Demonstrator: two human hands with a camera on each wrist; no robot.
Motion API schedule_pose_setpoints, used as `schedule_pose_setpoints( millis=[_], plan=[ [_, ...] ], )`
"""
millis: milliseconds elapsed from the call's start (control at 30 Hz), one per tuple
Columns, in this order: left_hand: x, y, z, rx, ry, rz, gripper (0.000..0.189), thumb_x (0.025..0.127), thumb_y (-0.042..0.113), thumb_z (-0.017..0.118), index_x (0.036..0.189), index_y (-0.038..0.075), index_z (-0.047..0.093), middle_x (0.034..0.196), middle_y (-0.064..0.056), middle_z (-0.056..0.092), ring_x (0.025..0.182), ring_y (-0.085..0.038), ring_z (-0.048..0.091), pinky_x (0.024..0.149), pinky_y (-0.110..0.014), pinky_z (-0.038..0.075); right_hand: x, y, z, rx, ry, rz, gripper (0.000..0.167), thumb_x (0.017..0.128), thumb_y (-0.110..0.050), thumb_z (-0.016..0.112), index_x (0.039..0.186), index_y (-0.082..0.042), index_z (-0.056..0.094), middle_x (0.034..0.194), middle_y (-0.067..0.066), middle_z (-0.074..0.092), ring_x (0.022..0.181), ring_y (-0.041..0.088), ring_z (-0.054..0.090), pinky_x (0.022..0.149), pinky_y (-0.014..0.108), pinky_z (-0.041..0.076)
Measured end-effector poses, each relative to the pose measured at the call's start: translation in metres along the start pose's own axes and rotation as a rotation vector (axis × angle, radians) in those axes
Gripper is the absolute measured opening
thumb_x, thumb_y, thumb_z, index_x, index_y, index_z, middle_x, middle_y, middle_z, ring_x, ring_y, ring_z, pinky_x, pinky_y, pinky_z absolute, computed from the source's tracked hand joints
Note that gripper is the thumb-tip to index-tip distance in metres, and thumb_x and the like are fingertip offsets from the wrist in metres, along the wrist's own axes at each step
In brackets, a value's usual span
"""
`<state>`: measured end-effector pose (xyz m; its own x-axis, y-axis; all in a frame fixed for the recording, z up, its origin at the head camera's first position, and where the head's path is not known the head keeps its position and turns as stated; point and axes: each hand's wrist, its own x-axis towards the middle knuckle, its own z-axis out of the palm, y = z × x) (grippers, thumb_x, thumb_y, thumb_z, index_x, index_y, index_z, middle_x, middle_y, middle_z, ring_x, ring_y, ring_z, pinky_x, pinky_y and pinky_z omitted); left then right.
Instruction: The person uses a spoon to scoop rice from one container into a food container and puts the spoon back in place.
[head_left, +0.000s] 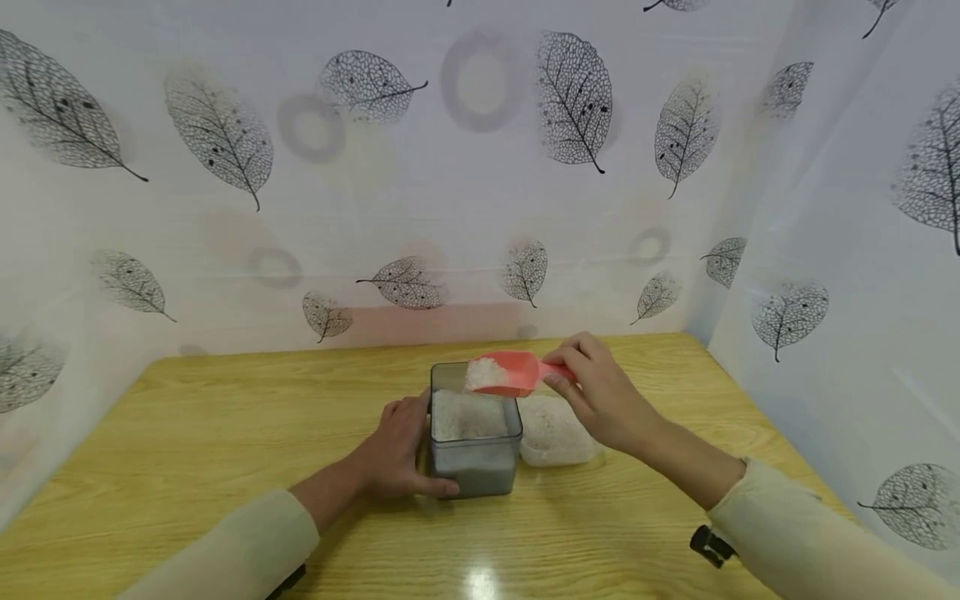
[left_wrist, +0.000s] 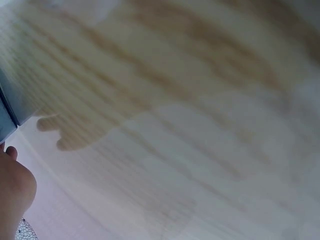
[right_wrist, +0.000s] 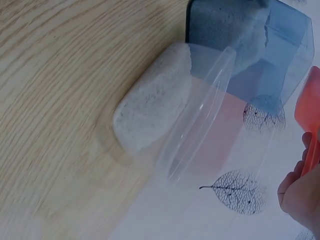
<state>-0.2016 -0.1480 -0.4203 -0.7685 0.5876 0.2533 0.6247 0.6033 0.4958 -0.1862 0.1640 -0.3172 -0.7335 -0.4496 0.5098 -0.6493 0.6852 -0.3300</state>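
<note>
My right hand (head_left: 603,396) grips the handle of a coral-red scoop (head_left: 522,372) above a square grey see-through container (head_left: 480,471). White grains (head_left: 483,375), like rice, lie in the scoop, which is held roughly level over the container's opening. Inside the container is a deep fill of similar white grains (head_left: 468,415). My left hand (head_left: 393,450) holds the container at its left side, with the thumb along the front and the fingers toward the back. In the right wrist view the scoop (right_wrist: 307,102) shows only partly at the right edge.
Just right of the container stands a low clear plastic tub (head_left: 558,457) with more white grains. All of it sits on a wood-grain table (head_left: 247,433). A leaf-patterned sheet (head_left: 465,192) hangs behind and along the sides.
</note>
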Motion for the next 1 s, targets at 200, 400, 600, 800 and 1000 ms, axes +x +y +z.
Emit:
schedule_pose_setpoints(
  millis=[200, 400, 600, 800, 1000],
  plan=[
    [0.000, 0.000, 0.000, 0.008, -0.003, -0.009, 0.127, 0.064, 0.073, 0.077, 0.158, 0.011, 0.018, 0.148, -0.001, 0.043, 0.133, -0.023, 0.040, 0.113, -0.054, 0.022, -0.008, 0.016, -0.012, -0.041, 0.048, 0.020, 0.015, 0.099, -0.012, 0.061, 0.108, -0.002, 0.068, 0.105, 0.007, 0.056, 0.089, 0.016, 0.048, 0.074, 0.034, 0.045],
    [0.000, 0.002, -0.002, 0.000, -0.012, -0.017, 0.128, 0.065, 0.071, 0.078, 0.158, 0.009, 0.017, 0.148, -0.003, 0.043, 0.135, -0.025, 0.039, 0.113, -0.055, 0.021, -0.025, 0.038, -0.018, -0.080, 0.070, 0.046, 0.016, 0.100, -0.012, 0.060, 0.108, -0.001, 0.069, 0.102, 0.005, 0.055, 0.088, 0.015, 0.044, 0.073, 0.033, 0.041],
    [0.000, 0.003, -0.002, -0.006, -0.021, -0.020, 0.128, 0.066, 0.070, 0.078, 0.159, 0.008, 0.015, 0.148, -0.003, 0.043, 0.134, -0.024, 0.040, 0.113, -0.054, 0.021, -0.043, 0.061, -0.022, -0.140, 0.066, 0.011, 0.010, 0.097, -0.007, 0.062, 0.103, 0.000, 0.068, 0.097, 0.006, 0.054, 0.089, 0.019, 0.045, 0.077, 0.035, 0.038],
    [0.001, 0.002, -0.001, -0.004, -0.017, -0.019, 0.128, 0.065, 0.070, 0.078, 0.158, 0.008, 0.017, 0.147, -0.003, 0.044, 0.133, -0.024, 0.040, 0.112, -0.053, 0.022, -0.053, 0.083, -0.028, -0.225, 0.064, -0.057, 0.009, 0.090, -0.002, 0.069, 0.099, 0.001, 0.066, 0.097, 0.011, 0.054, 0.092, 0.029, 0.048, 0.080, 0.041, 0.038],
    [0.001, 0.001, -0.001, -0.001, -0.004, -0.006, 0.126, 0.065, 0.070, 0.078, 0.158, 0.011, 0.018, 0.146, -0.002, 0.045, 0.130, -0.023, 0.041, 0.111, -0.053, 0.023, -0.055, 0.098, -0.032, -0.332, 0.086, -0.161, 0.014, 0.090, -0.009, 0.071, 0.098, 0.002, 0.066, 0.095, 0.014, 0.056, 0.087, 0.030, 0.049, 0.078, 0.043, 0.040]
  ],
)
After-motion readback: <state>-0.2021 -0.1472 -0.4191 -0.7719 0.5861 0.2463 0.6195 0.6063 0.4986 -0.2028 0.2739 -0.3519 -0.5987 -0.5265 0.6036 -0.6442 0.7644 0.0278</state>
